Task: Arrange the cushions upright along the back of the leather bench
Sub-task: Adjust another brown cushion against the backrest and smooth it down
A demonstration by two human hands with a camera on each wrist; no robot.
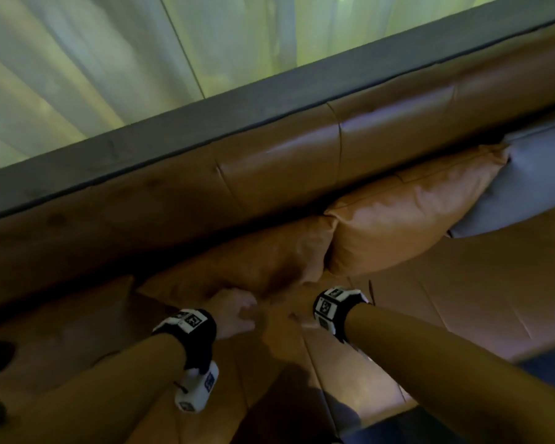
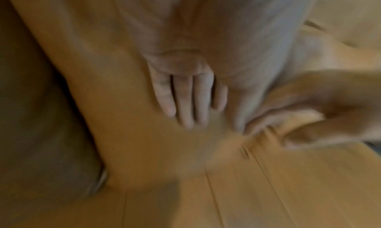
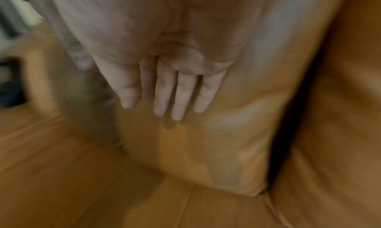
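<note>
Head view: tan leather worktop runs diagonally across the frame, backrest above it, dark ledge and pale curtain beyond.

Three cushions lean along the backrest. Nearest tan cushion sits at lower centre, tilted against the back. Second tan cushion touches it on the right side of the frame. Grey cushion at the far right edge, partly tucked behind the second.

Left hand at the lower edge of the nearest cushion. Left wrist view, blurred: fingers straight and together, flat on tan leather; grip released.

Right hand just beside the left, mostly hidden by the wrist strap in the head view. Right wrist view, blurred: fingers extended over the cushion face; grip released, holding nothing.

Both wrists wear black straps with marker tags.
</note>
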